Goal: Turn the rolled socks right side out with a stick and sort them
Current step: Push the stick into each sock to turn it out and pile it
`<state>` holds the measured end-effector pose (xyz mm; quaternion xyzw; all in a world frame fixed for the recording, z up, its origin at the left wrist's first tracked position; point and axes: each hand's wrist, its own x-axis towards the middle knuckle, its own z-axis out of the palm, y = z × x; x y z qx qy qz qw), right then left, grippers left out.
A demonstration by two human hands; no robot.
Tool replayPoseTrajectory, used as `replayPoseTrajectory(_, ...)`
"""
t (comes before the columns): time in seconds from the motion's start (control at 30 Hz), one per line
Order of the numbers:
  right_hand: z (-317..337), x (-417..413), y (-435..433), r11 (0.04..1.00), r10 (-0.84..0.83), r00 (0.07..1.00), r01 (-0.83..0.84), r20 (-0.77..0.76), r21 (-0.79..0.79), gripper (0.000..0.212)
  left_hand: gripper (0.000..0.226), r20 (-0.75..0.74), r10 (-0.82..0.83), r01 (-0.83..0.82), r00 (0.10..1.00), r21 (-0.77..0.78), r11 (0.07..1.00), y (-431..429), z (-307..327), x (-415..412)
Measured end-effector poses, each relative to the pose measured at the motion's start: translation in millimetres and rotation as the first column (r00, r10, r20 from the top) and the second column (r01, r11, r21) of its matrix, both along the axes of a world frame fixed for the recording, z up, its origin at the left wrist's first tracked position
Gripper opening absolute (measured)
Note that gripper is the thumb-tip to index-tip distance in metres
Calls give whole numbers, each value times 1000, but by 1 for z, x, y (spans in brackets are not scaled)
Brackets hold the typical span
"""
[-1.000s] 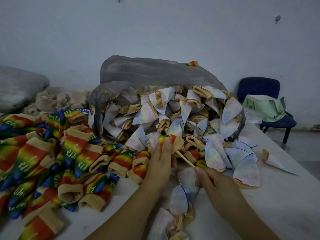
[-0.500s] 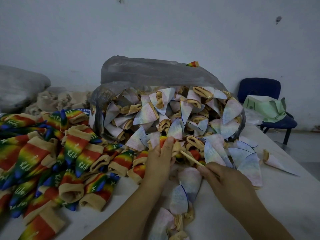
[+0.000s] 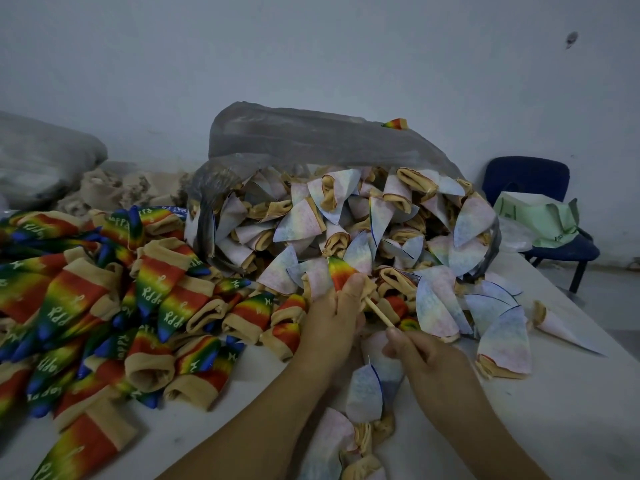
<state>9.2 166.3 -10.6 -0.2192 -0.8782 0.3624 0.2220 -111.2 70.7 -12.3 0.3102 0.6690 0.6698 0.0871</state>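
Left hand is gripping sock at 12 o'clock; right hand is pinching stick at 11 o'clock.

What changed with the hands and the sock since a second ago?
The right hand drew back a bit, then pushed the stick in again. The sock shows more rainbow tip above the left hand. Nothing was grabbed or dropped: each hand keeps its hold. The bag and the rainbow pile stayed put.
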Motion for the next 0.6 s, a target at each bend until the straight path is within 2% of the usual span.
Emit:
replayPoseTrajectory(0.07,11,7,12,979,-24,996,6,86,205,56,52,81,-40,37,996,45,998,-5,0,-1)
replayPoseTrajectory(0.13,21,14,24,932,-44,985,-20,168,363,51,54,144,-29,16,989,89,996,-8,0,-5)
replayPoseTrajectory(0.23,26,20,31,891,-33,987,-43,159,452,30,56,135,-51,39,989,85,996,-10,0,-7)
replayPoseTrajectory(0.3,27,19,27,877,-10,994,-43,106,479,41,57,130,-71,64,989,57,996,-7,1,-1)
replayPoseTrajectory(0.4,29,17,18,888,-43,996,1,81,461,64,58,113,-72,69,991,33,997,0,2,6)
replayPoseTrajectory(0.47,24,12,10,911,-76,996,47,55,409,66,57,90,-65,60,994,54,997,4,2,9)
replayPoseTrajectory(0.53,16,6,1,964,-96,995,89,18,249,52,56,54,-47,45,997,37,998,7,2,11)
replayPoseTrajectory(0.6,9,0,-6,992,-121,992,120,-22,-35,40,58,-11,-24,23,1000,-12,1000,9,1,10)
